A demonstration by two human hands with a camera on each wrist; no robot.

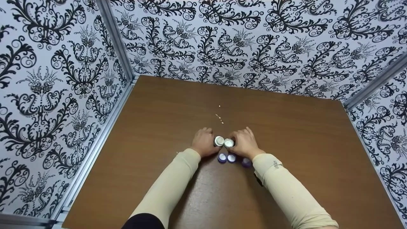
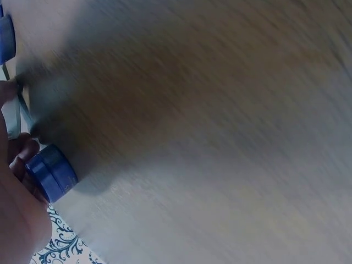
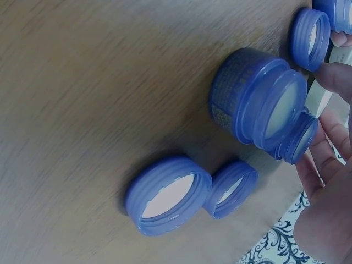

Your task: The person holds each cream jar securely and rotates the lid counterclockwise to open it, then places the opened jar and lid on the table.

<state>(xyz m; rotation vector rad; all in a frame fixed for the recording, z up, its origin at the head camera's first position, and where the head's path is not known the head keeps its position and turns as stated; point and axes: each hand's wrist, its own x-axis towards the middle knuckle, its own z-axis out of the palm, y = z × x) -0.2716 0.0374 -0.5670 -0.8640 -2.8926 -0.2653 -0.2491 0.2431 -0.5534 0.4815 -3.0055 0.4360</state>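
My left hand (image 1: pixel 204 142) and my right hand (image 1: pixel 244 143) meet over the middle of the tabletop. The left one holds a small pale round jar (image 1: pixel 219 141), the right one another jar (image 1: pixel 229 142), side by side with their white round faces up. In the right wrist view the right thumb (image 3: pixel 336 77) and fingers lie around the pale wall. A wide-mouthed blue jar (image 3: pixel 253 99) stands near these fingers, a smaller blue jar (image 3: pixel 300 137) behind it. Beside the left fingers in the left wrist view is a blue jar (image 2: pixel 52 173).
Blue ring-shaped lids, a larger one (image 3: pixel 168 195) and a smaller one (image 3: pixel 231 190), lie near the right wrist. Another lid (image 3: pixel 311 38) is farther off. Small pale crumbs (image 1: pixel 220 118) dot the wooden table (image 1: pixel 159 105) beyond the hands. Patterned walls (image 1: pixel 222 41) enclose the table.
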